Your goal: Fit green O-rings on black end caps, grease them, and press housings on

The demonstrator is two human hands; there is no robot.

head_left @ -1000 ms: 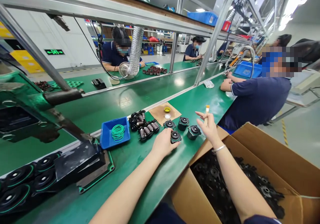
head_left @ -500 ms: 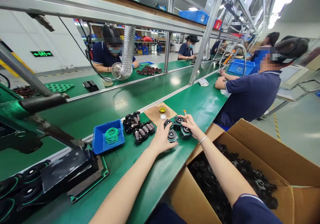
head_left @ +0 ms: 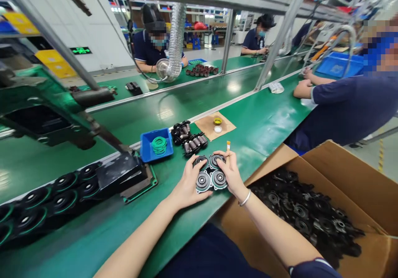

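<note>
Several round black motor housings with green rings stand pressed together in a tight cluster on the green bench. My left hand wraps the cluster's left side, thumb over the rear left housing. On the opposite side my right hand grips the rear right and front right housings. A thin brush with a white and orange end sticks up between my right fingers; its other end is hidden by the hand. Beyond my hands, an open yellow pot and a white lid sit on brown cardboard.
A blue bin holds green rings. Beside it lie dark parts with brown-grey cylinders. Rows of similar housings line the left near a press. An open carton of black parts stands right; a co-worker sits beyond.
My hands have drawn the housings from a looser group into a tight cluster. The camera view has shifted, so the bench shows further left.
</note>
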